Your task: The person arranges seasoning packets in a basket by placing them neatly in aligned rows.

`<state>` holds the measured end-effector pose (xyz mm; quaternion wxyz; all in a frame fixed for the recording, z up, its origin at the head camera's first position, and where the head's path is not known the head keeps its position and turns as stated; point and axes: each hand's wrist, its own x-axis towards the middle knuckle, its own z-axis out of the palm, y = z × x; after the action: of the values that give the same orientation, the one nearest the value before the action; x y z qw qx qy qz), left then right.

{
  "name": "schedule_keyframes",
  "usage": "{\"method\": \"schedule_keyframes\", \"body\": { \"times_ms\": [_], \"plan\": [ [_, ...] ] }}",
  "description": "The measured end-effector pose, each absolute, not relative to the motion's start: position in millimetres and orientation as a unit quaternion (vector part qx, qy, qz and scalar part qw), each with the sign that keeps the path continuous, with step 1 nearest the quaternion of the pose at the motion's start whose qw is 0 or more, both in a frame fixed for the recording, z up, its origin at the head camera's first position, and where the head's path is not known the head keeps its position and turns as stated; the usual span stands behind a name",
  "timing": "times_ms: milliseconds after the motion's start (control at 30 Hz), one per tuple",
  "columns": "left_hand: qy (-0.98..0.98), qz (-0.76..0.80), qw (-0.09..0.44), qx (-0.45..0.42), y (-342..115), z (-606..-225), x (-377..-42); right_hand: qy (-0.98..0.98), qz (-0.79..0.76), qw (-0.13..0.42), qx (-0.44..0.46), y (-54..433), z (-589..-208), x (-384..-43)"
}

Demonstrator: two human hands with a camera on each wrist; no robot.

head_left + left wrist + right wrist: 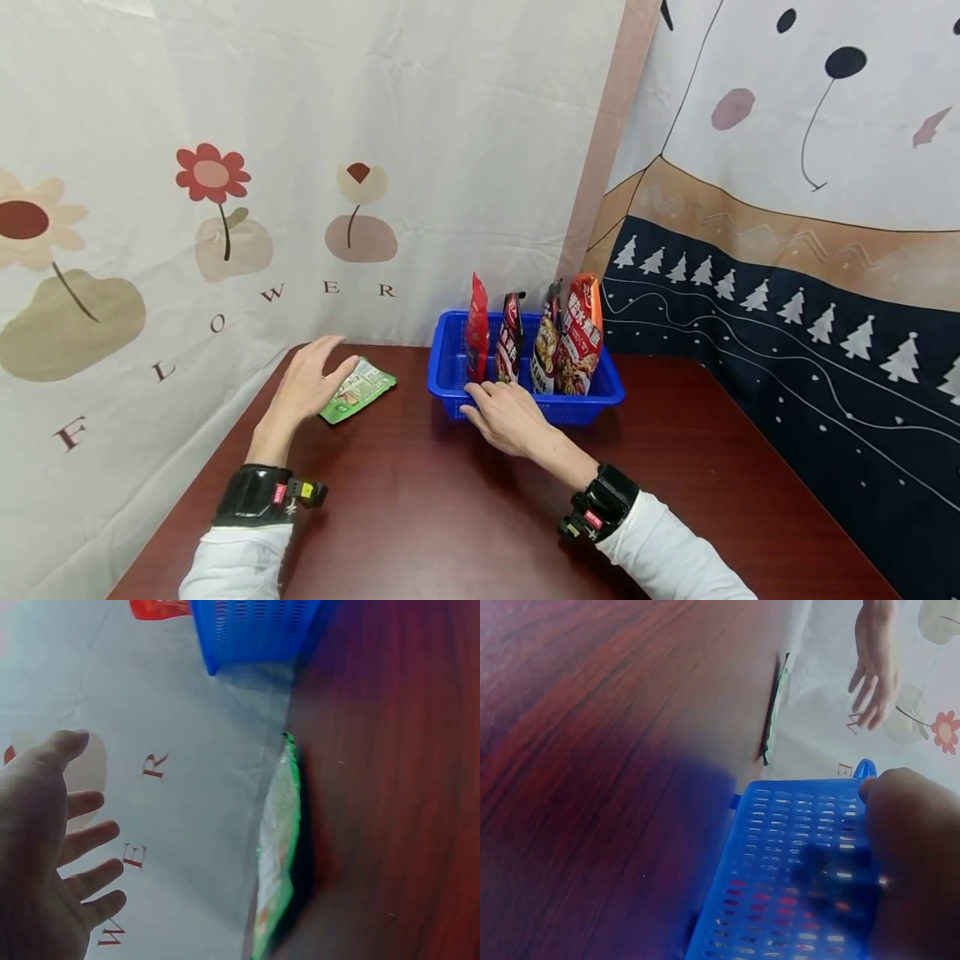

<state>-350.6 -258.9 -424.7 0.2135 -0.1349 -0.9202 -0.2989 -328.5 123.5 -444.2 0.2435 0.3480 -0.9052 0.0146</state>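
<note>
My left hand [307, 383] hovers above the table with its fingers spread, holding nothing. Just under and beside it lies a green packet [362, 390], flat on the tabletop; the left wrist view shows this packet [277, 847] edge-on, apart from the hand [52, 847]. With my right hand [512, 417] I grip the near rim of a blue plastic basket [573, 410], thumb outside and fingers over the edge. Inside the basket several food pouches stand upright: a red pouch [477, 333], a dark red one [510, 337], a dark one [546, 342] and a larger red-orange one [581, 337].
The dark red-brown wooden table [420, 508] reaches back to a white cloth [465, 150] printed with flowers and letters. Along the right side hangs a navy cloth [750, 350] with white trees. The basket's perforated wall [795, 855] fills much of the right wrist view.
</note>
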Motion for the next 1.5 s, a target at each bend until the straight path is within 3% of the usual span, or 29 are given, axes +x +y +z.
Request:
{"method": "schedule_keyframes", "body": {
  "times_ms": [167,467,867,1200,1267,1500],
  "plan": [
    [-0.935,-0.257,0.197,-0.147,-259,-434,-354,-0.896,0.012,0.273,0.349,123,-446,-330],
    [-0.951,-0.206,0.166,-0.159,-256,-450,-356,-0.897,0.008,0.275,0.346,122,-447,-331],
    [-0.959,-0.231,0.075,-0.147,-269,-472,-359,-0.898,0.008,0.270,0.346,122,-446,-330],
    [-0.953,-0.231,0.079,-0.182,-305,-533,-407,-0.899,0.008,0.267,0.347,122,-444,-329],
    [-0.956,-0.214,0.084,-0.180,-305,-534,-408,-0.900,0.009,0.266,0.346,122,-444,-329],
    [-0.965,-0.186,0.072,-0.171,-276,-478,-368,-0.900,0.012,0.266,0.346,122,-445,-329]
  ]
}}
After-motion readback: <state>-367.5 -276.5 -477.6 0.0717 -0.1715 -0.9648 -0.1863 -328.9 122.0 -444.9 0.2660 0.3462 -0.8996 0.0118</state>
